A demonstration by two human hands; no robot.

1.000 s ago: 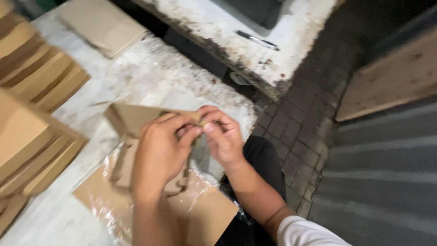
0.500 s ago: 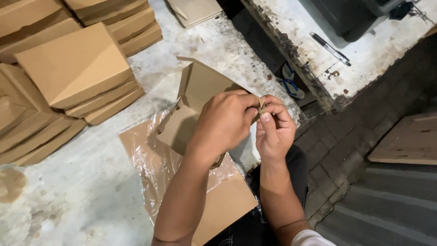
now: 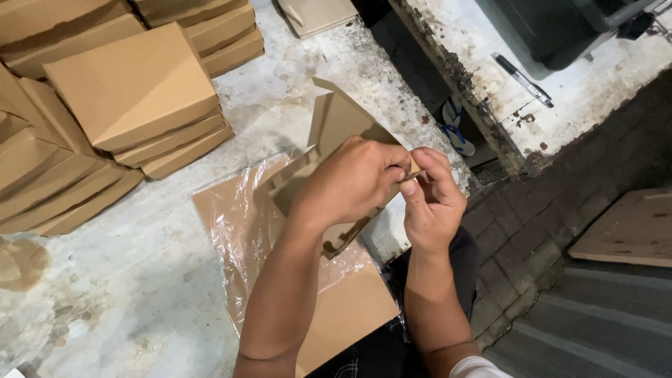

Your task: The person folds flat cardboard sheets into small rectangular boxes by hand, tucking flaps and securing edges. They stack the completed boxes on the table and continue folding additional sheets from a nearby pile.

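Note:
A flat brown cardboard box blank (image 3: 336, 122) is held up over the worn white table (image 3: 126, 280), partly folded. My left hand (image 3: 350, 182) grips its near edge from the left. My right hand (image 3: 430, 203) pinches a small flap at the same edge, thumb and fingers closed on it. Both hands touch at the fingertips. Under them lies a sheet of clear plastic wrap (image 3: 238, 217) over a stack of flat brown blanks (image 3: 350, 308).
Several folded brown boxes (image 3: 133, 91) are stacked at the left and back of the table. One flat box (image 3: 315, 14) lies at the far edge. A second stained table (image 3: 560, 84) carries a black pen (image 3: 521, 79). A blue sandal (image 3: 455, 129) lies below. Brick paving is at right.
The view has swung left and forward, bringing the box stacks into sight. My hands have stayed together on the blank's edge, working the flap; the blank now stands more upright.

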